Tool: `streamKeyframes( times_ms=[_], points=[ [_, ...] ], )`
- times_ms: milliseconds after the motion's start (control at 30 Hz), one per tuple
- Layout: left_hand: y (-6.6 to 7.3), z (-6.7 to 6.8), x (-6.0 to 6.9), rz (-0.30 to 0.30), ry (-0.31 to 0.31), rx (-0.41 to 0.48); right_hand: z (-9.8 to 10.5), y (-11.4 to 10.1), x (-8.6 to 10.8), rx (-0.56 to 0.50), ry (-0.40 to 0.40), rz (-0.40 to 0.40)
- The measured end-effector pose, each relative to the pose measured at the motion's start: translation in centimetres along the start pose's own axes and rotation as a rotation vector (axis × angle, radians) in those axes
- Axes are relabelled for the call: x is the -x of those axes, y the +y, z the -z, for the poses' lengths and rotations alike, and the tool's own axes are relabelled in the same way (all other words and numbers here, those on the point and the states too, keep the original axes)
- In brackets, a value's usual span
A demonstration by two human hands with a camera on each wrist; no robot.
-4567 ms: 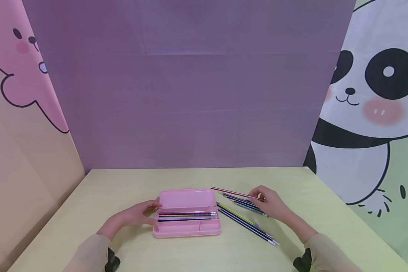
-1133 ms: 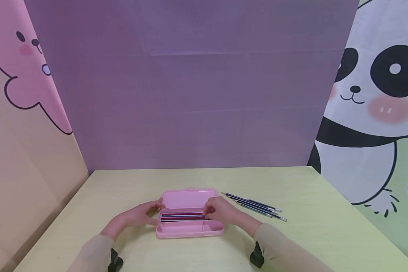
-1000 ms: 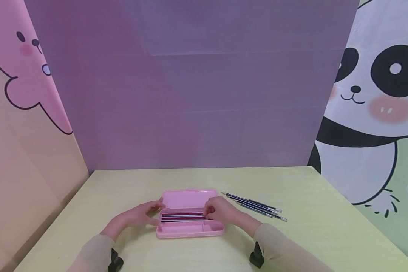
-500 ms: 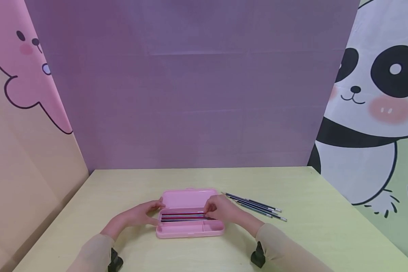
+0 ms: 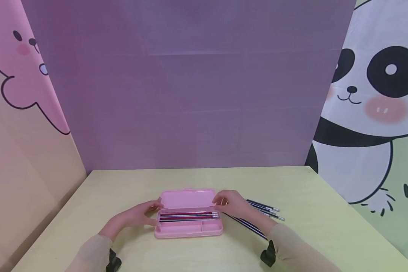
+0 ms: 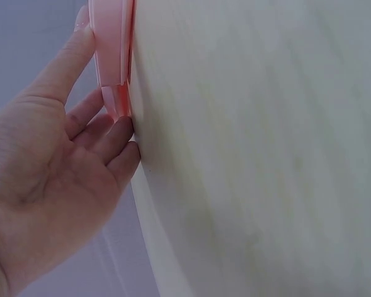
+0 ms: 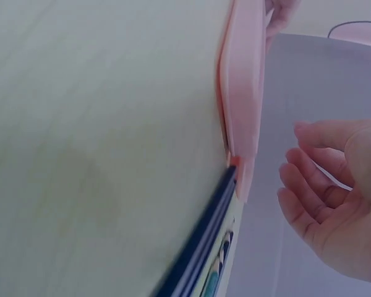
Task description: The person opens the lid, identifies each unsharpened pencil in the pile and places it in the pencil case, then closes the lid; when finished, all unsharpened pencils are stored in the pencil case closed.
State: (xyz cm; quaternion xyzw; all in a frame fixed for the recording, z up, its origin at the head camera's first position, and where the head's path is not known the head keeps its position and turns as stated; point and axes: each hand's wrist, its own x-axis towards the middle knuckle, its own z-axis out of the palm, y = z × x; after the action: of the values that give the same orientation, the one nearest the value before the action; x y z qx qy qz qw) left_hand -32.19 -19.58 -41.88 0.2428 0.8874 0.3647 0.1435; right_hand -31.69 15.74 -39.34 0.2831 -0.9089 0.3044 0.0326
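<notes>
A pink pencil case (image 5: 178,229) lies with its lid raised on the table, a row of red, dark and striped pencils (image 5: 187,216) in its long compartment. My left hand (image 5: 136,217) rests against the case's left end, thumb on the tray and fingertips at the lid, as the left wrist view shows on the pink case (image 6: 110,43). Beside the right end hovers my right hand (image 5: 236,204), fingers loosely bent, nothing between them. Dark pencils (image 7: 204,229) lie below that hand in the right wrist view.
Several dark pencils (image 5: 266,208) lie right of the case, behind my right forearm. Another striped group (image 5: 247,226) slants toward the front, partly covered by the forearm. A purple panel (image 5: 197,94) stands at the table's back edge.
The dark red pencil that my right hand held above the table earlier now lies in the case. The right hand has let go and moved right, off the pencils. The left hand stays put.
</notes>
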Motion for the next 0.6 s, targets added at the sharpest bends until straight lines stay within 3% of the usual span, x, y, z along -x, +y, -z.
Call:
streamKeyframes(
  times_ms=[200,600],
  points=[
    [0.2,0.0,0.1,0.002,0.012,0.012,1.3,1.2,0.6,0.030,0.029,0.020],
    [-0.2,0.1,0.1,-0.013,0.005,0.028,2.4,2.7,2.2,0.036,0.006,-0.041]
  ],
)
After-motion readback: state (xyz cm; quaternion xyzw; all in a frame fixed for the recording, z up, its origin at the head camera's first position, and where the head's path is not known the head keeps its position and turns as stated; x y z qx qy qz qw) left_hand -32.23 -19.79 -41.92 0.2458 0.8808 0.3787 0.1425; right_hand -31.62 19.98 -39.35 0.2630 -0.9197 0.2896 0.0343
